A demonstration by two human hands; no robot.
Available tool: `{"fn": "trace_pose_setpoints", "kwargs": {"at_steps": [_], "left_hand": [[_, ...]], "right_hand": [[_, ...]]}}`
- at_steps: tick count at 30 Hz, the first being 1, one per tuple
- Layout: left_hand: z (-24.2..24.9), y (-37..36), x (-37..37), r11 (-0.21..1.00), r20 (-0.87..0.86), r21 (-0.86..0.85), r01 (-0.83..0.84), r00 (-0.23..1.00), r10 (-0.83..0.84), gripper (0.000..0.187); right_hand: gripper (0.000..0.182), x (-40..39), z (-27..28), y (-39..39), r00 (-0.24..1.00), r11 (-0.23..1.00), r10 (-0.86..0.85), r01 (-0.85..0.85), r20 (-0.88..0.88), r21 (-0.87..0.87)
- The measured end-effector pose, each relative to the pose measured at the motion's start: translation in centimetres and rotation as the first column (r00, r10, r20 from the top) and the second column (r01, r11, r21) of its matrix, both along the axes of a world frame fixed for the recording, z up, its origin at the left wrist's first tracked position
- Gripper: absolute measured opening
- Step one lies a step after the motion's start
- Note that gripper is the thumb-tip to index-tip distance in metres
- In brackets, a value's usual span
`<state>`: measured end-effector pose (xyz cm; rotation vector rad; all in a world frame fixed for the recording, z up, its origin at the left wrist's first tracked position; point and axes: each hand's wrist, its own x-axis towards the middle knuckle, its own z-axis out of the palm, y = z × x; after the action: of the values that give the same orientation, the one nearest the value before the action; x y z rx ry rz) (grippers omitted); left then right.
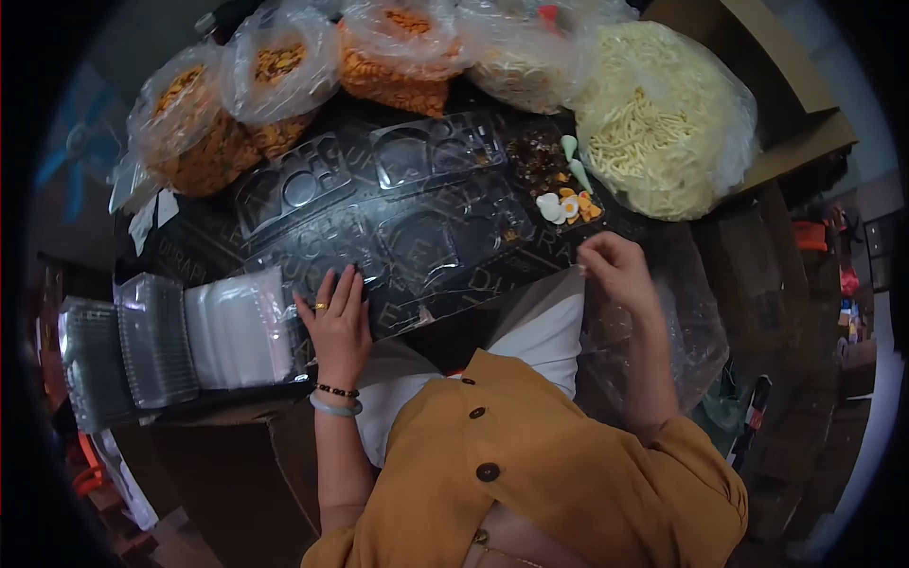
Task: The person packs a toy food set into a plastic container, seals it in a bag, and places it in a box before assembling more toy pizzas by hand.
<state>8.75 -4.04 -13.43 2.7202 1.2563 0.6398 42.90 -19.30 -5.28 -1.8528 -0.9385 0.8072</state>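
My left hand [336,317] lies flat with its fingers spread on the near edge of a clear plastic tray [331,248] on the black table. More clear compartment trays [298,185] sit behind it. Bent fingers bring my right hand [615,270] to a pinch beside the table's right edge; whatever it may hold is too small to make out. Just beyond that hand are small white and orange pieces [568,206], two pale green-white spoon-like items [573,159] and a dark heap [538,163].
Open bags of orange snacks [204,142] line the back, with a large bag of pale sticks [653,123] at the right. Stacked clear trays [156,336] and clear sleeves [237,327] stand at the left. A cardboard box [795,85] is behind the right side.
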Motion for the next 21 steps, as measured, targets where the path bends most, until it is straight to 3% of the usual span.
{"fn": "trace_pose_setpoints", "kwargs": {"at_steps": [1,2,3,4,6,8,10,13,15,19,21], "left_hand": [[0.0,0.0,0.1,1.000,0.011,0.002,0.024,1.000,-0.024,0.040],[0.0,0.0,0.2,1.000,0.006,0.012,0.014,1.000,-0.014,0.040],[0.0,-0.1,0.1,1.000,0.000,0.022,-0.001,1.000,0.001,0.039],[-0.1,0.0,0.1,1.000,-0.004,0.020,-0.005,1.000,0.005,0.040],[-0.1,0.0,0.4,1.000,-0.003,0.020,-0.018,1.000,0.018,0.040],[0.0,-0.1,0.5,1.000,-0.021,0.018,-0.019,1.000,0.019,0.041],[0.1,0.0,0.7,0.999,-0.009,0.030,-0.022,1.000,0.023,0.040],[0.4,0.0,0.9,0.999,0.000,0.031,-0.031,1.000,0.031,0.038],[0.4,0.0,0.9,0.999,0.008,0.036,-0.036,0.999,0.036,0.037],[0.8,-0.1,1.1,0.999,0.036,0.030,-0.043,0.998,0.041,0.035],[0.7,-0.1,1.0,0.997,0.046,0.040,-0.069,0.997,0.067,0.035]], "right_hand": [[0.017,2.4,0.1,-2.4,0.969,0.980,-0.079,0.118,0.233,-0.159],[0.017,5.3,-1.0,-5.2,0.803,0.922,0.005,0.228,0.595,-0.315],[0.017,7.0,-2.2,-7.0,0.524,0.830,0.170,0.380,0.835,-0.408],[0.017,7.3,-2.4,-7.4,0.521,0.828,0.164,0.389,0.838,-0.404],[0.010,8.0,-2.5,-7.5,0.577,0.947,-0.104,0.306,0.810,-0.096],[0.010,6.3,-1.7,-3.0,0.708,0.966,-0.258,0.185,0.658,0.179],[0.011,5.5,-1.5,2.0,0.690,0.960,-0.226,0.036,0.687,0.279],[0.012,5.8,-2.2,8.4,0.612,0.945,-0.195,-0.090,0.767,0.313],[0.013,6.5,-3.3,11.1,0.512,0.983,-0.069,-0.111,0.856,0.145],[0.015,8.1,-4.9,12.7,0.471,0.988,0.035,-0.150,0.881,0.042],[0.014,8.3,-5.2,12.6,0.540,0.992,-0.012,-0.099,0.842,0.078]]}}
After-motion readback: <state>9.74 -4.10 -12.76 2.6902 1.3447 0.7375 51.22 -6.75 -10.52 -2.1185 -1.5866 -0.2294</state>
